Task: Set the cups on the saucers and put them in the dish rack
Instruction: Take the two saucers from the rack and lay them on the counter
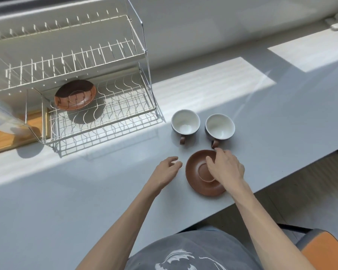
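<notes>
Two white-lined cups (185, 121) (220, 126) stand side by side, empty, at the frame's centre right on a pale counter (86, 191). Just below them lies a brown saucer (195, 172); the right hand (225, 166) rests on it, grip closed on its rim. The left hand (167, 169) hovers beside it, fingers loosely apart. At upper left, a second saucer (75, 94) sits in the wire dish rack (105, 106).

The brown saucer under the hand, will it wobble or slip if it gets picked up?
The brown saucer looks like glazed ceramic, so probably stiff, a bit slippery and breakable if dropped. It lies flat on the table, wide and shallow, so it should not tip or roll. The right hand rests on it.
</notes>
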Demonstrator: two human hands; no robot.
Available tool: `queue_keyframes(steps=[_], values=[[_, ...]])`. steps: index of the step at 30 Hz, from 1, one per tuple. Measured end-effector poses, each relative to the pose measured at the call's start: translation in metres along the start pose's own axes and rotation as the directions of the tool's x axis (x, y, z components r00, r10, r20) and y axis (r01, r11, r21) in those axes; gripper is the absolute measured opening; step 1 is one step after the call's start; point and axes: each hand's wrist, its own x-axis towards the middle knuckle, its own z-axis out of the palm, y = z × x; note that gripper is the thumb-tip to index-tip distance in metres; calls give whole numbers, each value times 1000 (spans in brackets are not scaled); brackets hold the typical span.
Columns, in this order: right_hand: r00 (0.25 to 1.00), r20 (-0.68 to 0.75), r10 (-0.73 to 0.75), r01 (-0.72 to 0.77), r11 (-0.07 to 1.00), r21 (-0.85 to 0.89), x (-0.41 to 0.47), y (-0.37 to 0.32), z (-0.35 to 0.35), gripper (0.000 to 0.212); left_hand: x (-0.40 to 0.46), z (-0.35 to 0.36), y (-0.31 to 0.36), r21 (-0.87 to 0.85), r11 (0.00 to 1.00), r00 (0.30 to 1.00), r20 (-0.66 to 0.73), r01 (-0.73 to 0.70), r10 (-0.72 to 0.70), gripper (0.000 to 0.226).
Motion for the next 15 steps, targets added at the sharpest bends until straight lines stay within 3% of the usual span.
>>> queue_keyframes(steps=[7, 15], values=[[973, 65, -223, 228, 971, -70, 9, -57, -11, 45, -7, -52, -1, 189, 982, 997, -73, -8, 22, 52], [860, 239, -450, 492, 857, -155, 22, -134, -4, 51, -20, -130, -6, 314, 949, 985, -171, 25, 30, 52]])
